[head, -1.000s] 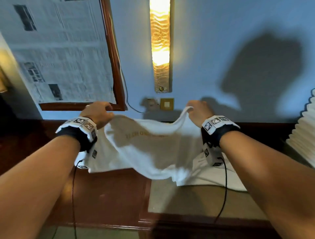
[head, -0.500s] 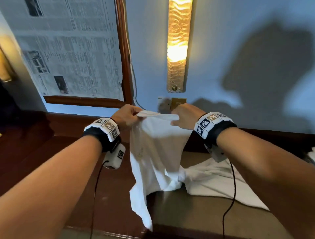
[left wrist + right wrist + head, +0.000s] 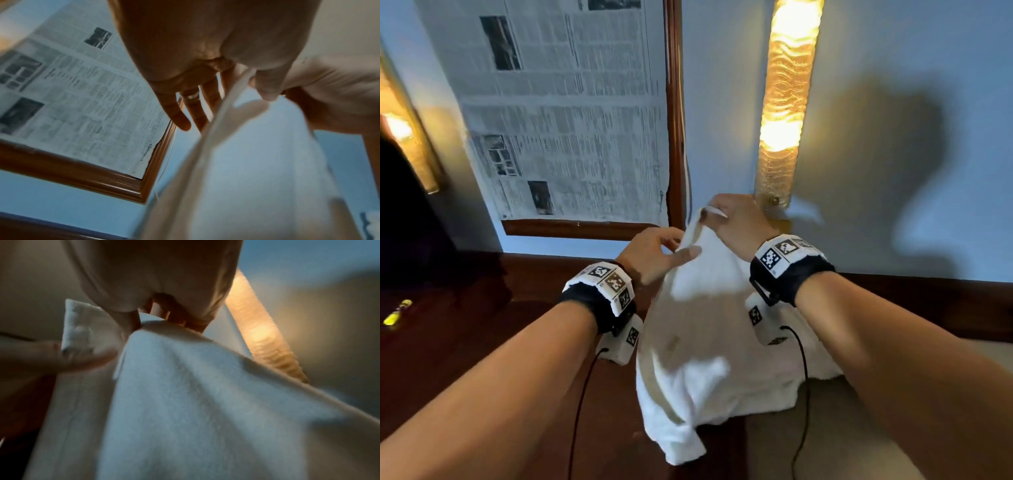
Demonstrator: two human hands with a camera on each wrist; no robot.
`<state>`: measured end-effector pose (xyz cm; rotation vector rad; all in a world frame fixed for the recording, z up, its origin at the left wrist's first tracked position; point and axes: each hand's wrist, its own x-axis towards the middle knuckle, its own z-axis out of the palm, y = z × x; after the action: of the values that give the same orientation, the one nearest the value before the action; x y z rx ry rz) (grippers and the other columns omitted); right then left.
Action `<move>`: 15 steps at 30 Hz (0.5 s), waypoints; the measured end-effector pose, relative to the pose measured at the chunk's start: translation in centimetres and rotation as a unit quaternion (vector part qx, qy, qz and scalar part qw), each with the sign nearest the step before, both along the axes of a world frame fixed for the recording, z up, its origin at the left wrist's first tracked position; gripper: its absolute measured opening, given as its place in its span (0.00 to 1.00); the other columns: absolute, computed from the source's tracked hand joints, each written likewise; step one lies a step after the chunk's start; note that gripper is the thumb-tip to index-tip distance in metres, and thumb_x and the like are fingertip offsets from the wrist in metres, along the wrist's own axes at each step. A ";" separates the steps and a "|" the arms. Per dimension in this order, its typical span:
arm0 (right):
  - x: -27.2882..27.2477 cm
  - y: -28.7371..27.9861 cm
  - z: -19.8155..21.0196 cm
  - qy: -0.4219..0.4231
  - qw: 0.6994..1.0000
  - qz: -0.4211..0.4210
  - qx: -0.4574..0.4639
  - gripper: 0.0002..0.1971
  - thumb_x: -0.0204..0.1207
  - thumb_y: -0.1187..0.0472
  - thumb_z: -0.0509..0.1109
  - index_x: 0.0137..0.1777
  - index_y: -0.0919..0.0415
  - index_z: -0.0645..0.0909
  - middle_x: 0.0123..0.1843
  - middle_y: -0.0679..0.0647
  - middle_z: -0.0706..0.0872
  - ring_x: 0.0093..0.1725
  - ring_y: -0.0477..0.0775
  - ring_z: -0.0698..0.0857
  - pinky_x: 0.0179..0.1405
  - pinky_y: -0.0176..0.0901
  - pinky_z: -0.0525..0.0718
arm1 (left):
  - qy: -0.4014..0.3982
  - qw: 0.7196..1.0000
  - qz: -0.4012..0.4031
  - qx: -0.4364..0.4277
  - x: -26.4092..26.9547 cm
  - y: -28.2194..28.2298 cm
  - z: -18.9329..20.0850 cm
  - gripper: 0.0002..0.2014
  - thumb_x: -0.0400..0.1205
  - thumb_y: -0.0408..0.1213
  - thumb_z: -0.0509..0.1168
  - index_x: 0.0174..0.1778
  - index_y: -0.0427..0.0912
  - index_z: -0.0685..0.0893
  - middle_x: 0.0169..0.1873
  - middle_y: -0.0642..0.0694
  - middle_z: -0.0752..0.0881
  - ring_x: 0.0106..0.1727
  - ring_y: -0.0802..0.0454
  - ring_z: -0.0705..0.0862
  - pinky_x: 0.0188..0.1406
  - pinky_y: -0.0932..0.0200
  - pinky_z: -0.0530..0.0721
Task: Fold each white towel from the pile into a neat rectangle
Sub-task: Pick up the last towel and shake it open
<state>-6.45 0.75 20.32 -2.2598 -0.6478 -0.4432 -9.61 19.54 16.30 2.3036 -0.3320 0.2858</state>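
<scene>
Seen from the head camera, the white towel (image 3: 698, 335) hangs at the centre of the frame, lifted by its top and draping down toward 6 o'clock, where its lower corner falls over the front of the dark wooden desk (image 3: 465, 342). The right hand (image 3: 739, 222) is closed on the towel's top corner at about 12 o'clock of the cloth, the corner pinched between thumb and fingers. The left hand (image 3: 650, 253), just below and at 9 o'clock of the right, has its fingers straight and spread in the left wrist view, with the towel's folded edge running between thumb and fingers; whether it truly clamps the edge I cannot tell. The two hands are close together.

More white towelling (image 3: 808, 363) lies bunched on the desk at 4 o'clock of the hanging towel, partly hidden behind it and the right forearm. Both wrists carry black bands with checkered markers, and thin black cables trail from them.

Toward 10 o'clock a wooden frame (image 3: 673, 120) is covered with newspaper (image 3: 558, 120). At 1 o'clock a tall, lit amber wall lamp (image 3: 786, 102) glows on the blue wall (image 3: 893, 51), with the person's shadow cast at 2 o'clock. A small yellow object (image 3: 395, 311), too blurred to name, sits at 9 o'clock on the desk.
</scene>
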 end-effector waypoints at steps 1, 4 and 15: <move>-0.5 1.6 0.4 -0.009 1.000 0.004 -0.003 0.08 0.80 0.61 0.70 0.38 0.57 0.82 0.37 0.50 0.85 0.39 0.50 0.81 0.36 0.39 0.72 | -0.031 0.999 -0.007 -0.031 -0.4 0.2 0.3 0.09 0.83 0.52 0.70 0.42 0.53 0.87 0.28 0.61 0.84 0.29 0.64 0.79 0.34 0.66 0.72; -1.5 5.1 0.8 -0.037 0.999 -0.011 -0.009 0.07 0.78 0.60 0.71 0.41 0.62 0.85 0.39 0.53 0.87 0.43 0.55 0.83 0.41 0.45 0.75 | -0.104 0.989 0.003 -0.109 -1.3 2.1 1.5 0.17 0.89 0.44 0.64 0.49 0.33 0.89 0.21 0.58 0.76 0.21 0.62 0.71 0.23 0.70 0.66; -5.7 1.9 -10.2 0.066 0.976 -0.183 -0.094 0.10 0.79 0.55 0.73 0.42 0.61 0.88 0.34 0.52 0.84 0.41 0.61 0.84 0.39 0.41 0.69 | -0.114 0.988 -0.071 -0.079 -4.3 11.7 4.4 0.14 0.88 0.35 0.65 0.38 0.33 0.86 0.34 0.28 0.86 0.32 0.46 0.81 0.34 0.57 0.75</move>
<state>-12.11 2.67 10.08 -2.5738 -0.2080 -0.4158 -13.94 31.24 20.73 2.0823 -0.5652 0.4868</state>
